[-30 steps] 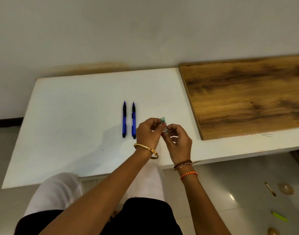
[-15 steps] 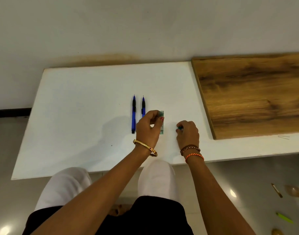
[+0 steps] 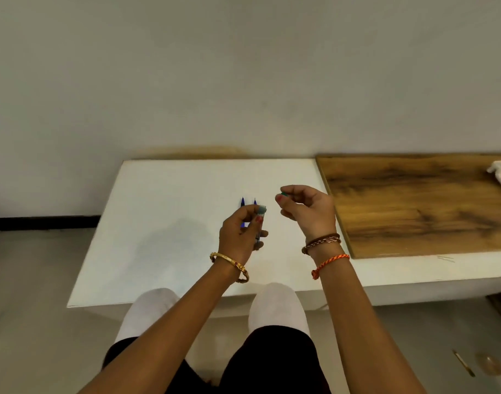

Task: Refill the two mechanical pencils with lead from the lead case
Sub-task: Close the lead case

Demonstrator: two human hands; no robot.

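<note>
Since 0.5 s ago: both hands lifting off white tabletop (image 3: 164,223), R hand (image 3: 306,211) rising and drifting right, away from L.

L hand (image 3: 240,234) gripping small clear rectangular plastic lead case (image 3: 261,216), fingers curled round it, case upright above table. R hand pinching tiny green cap (image 3: 283,193) betw. thumb and forefinger, other fingers loosely curled.

Two blue mechanical pencils (image 3: 248,204) lying side by side on table, mostly hidden behind L hand, tips only showing, untouched.

Progress, judging: case apparently opened, nothing more. Remaining: extracting lead, opening and loading both pencils, recapping. No lead visible – too fine to tell.
</note>
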